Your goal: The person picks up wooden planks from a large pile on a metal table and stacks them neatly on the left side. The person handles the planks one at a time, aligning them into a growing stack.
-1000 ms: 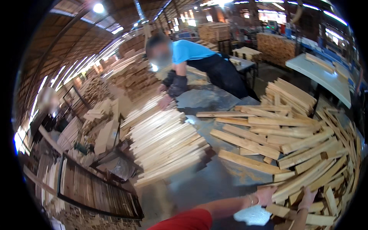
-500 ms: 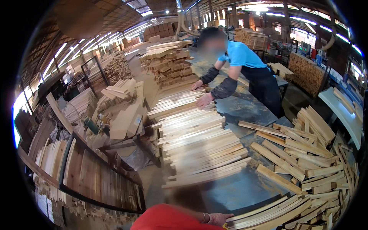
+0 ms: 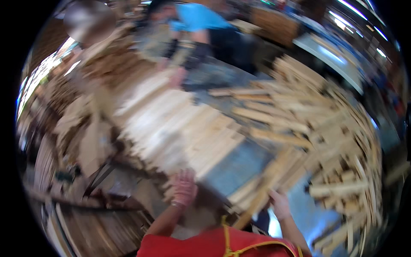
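1. Left hand (image 3: 185, 188): mottled pink-red.
2. Right hand (image 3: 280, 205): paler pink.
3. Slats (image 3: 184, 132): cream to pale yellow, banded in lighter and darker parallel stripes.
4. Sticks (image 3: 272, 113): tan and golden yellow.
5. Table (image 3: 239, 167): blue-grey.
6. Top (image 3: 188, 246): red; cord (image 3: 227, 242): yellow.
7. Co-worker's shirt (image 3: 205, 18): bright blue; sleeves (image 3: 199, 55): dark grey.
8. Bench (image 3: 321, 53): bluish white.
9. Boards (image 3: 94, 227): brown, striped darker.

Your grey worktable (image 3: 242, 168), centre of frame, surface showing between wood groups. On it, before you: row of pale planks (image 3: 171, 128), laid side by side, centre left; group of longer strips (image 3: 274, 171), lower centre, slanting toward you; jumbled wood pieces (image 3: 338, 188), right; stacked boards (image 3: 299, 72), upper right. Second, whitish table (image 3: 317, 53), upper right: few blurred battens (image 3: 334, 48) on top.
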Action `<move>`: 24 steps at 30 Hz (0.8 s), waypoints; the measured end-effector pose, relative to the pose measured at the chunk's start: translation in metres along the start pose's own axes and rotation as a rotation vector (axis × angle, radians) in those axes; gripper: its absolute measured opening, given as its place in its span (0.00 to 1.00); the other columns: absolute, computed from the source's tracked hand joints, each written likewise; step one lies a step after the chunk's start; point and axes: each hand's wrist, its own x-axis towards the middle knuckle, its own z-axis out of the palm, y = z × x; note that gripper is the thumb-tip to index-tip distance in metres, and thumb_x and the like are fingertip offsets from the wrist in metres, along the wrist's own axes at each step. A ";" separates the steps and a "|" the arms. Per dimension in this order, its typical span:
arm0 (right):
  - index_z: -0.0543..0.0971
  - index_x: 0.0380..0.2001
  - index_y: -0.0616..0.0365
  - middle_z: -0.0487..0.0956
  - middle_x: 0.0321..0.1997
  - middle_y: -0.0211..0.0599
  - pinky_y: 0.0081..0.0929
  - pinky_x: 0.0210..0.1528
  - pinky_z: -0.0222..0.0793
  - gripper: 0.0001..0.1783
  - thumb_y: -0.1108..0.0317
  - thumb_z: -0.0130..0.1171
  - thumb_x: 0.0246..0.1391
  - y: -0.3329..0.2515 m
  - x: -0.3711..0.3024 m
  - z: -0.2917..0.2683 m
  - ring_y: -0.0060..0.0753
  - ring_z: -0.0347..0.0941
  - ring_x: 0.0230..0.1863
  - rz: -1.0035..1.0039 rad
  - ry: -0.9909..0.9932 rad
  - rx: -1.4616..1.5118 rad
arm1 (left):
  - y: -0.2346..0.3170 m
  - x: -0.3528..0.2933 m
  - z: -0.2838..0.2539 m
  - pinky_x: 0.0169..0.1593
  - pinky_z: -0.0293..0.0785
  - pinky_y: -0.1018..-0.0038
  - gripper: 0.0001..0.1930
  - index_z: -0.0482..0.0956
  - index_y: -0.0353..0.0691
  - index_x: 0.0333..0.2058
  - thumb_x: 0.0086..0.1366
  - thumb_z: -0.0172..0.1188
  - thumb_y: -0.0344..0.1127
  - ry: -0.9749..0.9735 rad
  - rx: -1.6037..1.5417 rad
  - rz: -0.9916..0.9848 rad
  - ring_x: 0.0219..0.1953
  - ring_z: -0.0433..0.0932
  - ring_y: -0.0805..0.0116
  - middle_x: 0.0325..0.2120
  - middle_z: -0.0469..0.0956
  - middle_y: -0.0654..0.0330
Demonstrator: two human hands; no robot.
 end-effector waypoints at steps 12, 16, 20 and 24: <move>0.68 0.74 0.65 0.79 0.62 0.43 0.34 0.64 0.71 0.38 0.64 0.68 0.65 0.060 0.086 -0.132 0.37 0.75 0.58 -0.147 0.640 -0.076 | 0.241 0.066 -0.067 0.70 0.70 0.56 0.59 0.52 0.34 0.79 0.61 0.67 0.67 -0.632 -0.706 -0.325 0.68 0.74 0.39 0.67 0.74 0.37; 0.72 0.68 0.62 0.83 0.56 0.42 0.38 0.61 0.76 0.36 0.71 0.72 0.57 0.054 0.081 -0.062 0.40 0.80 0.55 -0.049 0.597 -0.087 | 0.272 0.062 -0.049 0.70 0.70 0.57 0.55 0.57 0.34 0.76 0.60 0.69 0.63 -0.506 -0.546 -0.072 0.70 0.72 0.43 0.67 0.73 0.38; 0.73 0.66 0.63 0.85 0.52 0.42 0.37 0.55 0.79 0.35 0.77 0.72 0.54 0.049 0.076 -0.058 0.39 0.82 0.49 0.013 0.339 0.150 | 0.276 0.087 -0.047 0.66 0.73 0.64 0.43 0.64 0.30 0.71 0.63 0.69 0.46 -0.552 -0.687 -0.061 0.66 0.77 0.51 0.64 0.76 0.41; 0.75 0.62 0.64 0.85 0.48 0.42 0.34 0.49 0.80 0.31 0.76 0.71 0.55 0.013 0.033 0.013 0.37 0.82 0.46 -0.016 0.108 0.246 | 0.188 0.081 0.024 0.55 0.80 0.61 0.28 0.76 0.39 0.64 0.63 0.64 0.32 -0.377 -1.335 -0.284 0.51 0.85 0.51 0.47 0.84 0.47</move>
